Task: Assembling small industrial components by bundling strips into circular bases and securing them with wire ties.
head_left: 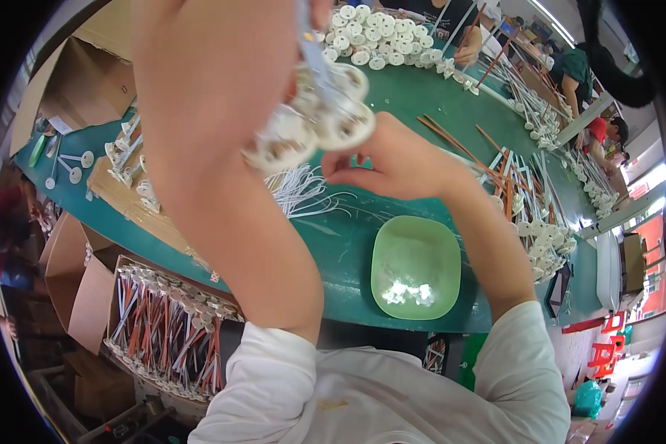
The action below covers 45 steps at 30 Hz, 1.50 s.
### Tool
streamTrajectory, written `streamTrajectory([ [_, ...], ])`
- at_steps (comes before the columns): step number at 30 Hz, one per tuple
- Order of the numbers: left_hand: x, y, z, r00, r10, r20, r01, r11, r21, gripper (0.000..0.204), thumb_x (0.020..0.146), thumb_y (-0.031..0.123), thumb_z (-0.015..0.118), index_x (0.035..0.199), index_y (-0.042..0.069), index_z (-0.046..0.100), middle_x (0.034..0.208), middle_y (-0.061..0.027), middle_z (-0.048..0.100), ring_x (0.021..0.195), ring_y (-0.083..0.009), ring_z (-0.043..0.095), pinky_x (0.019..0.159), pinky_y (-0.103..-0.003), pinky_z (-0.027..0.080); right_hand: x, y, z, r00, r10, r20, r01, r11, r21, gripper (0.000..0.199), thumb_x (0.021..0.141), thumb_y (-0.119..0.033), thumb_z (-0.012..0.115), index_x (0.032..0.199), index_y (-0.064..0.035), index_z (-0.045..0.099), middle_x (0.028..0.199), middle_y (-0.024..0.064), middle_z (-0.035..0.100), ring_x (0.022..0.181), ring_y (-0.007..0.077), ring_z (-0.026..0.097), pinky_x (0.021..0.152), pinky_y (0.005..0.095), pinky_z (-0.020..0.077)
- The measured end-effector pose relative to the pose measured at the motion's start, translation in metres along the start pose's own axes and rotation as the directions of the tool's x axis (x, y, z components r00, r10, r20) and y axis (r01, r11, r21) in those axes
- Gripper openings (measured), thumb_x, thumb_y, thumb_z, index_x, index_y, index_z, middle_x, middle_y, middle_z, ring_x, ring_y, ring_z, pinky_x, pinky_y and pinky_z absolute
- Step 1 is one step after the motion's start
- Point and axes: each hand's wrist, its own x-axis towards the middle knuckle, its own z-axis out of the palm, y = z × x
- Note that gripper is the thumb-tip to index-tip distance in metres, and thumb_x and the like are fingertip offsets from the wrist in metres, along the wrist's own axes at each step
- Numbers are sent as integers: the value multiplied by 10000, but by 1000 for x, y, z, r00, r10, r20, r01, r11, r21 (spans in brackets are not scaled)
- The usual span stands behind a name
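My left hand (270, 44) is raised close to the camera, partly cut off by the top edge. Its fingers are closed round a bundle of rods (316, 55) whose white round disc ends (344, 126) hang downward. Beside those discs is my right hand (392, 159), fingers curled and thumb and forefinger together; whether anything is pinched there is too small to tell. Below the bundle, a heap of thin white ties (303, 192) lies on the green table (333, 255). A light green square bowl (416, 270) stands near the table's front edge.
White discs (377, 33) are piled at the far side, near another person's hand (466, 53). Brown and white rods with discs (533, 214) lie to the right. An open carton (89, 85) stands left; a box of bundled rods (170, 325) sits below the table edge.
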Motion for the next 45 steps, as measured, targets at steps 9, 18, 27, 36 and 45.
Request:
streamTrajectory([
  [9,-3,7,35,927,70,367,-16,989,-148,274,995,276,435,912,19,478,627,-22,438,549,-87,435,500,-223,357,-31,28,-5,737,524,-428,-204,775,598,132,789,-34,640,908,21,659,716,53,661,617,88,581,533,250,449],
  [18,-18,-13,83,823,-141,550,294,934,-201,430,1014,261,372,1373,34,308,615,-6,423,514,-86,411,499,-232,370,-102,-12,-96,175,575,-799,322,733,599,90,851,-57,622,922,-3,622,844,48,628,720,99,547,622,239,440],
  [27,-29,-13,102,574,-132,809,543,800,-255,490,1009,322,394,1399,49,276,612,6,393,529,-83,402,529,-234,386,-112,-39,-101,352,415,-839,313,792,524,94,851,-39,623,930,11,622,803,66,640,669,99,566,581,233,458],
  [36,-32,-24,109,635,-146,759,494,832,-253,402,1011,290,393,1320,35,358,607,16,384,527,-73,388,521,-224,381,-116,-64,-97,408,305,-861,169,901,399,106,842,-24,624,942,12,617,787,54,641,691,87,584,536,215,459],
  [45,-37,-24,114,658,-151,738,409,894,-182,360,1009,255,402,1286,26,389,628,24,396,532,-59,381,502,-212,367,-121,-71,-97,479,189,-857,-53,981,186,127,845,19,612,972,27,608,849,90,680,721,107,647,546,200,495],
])
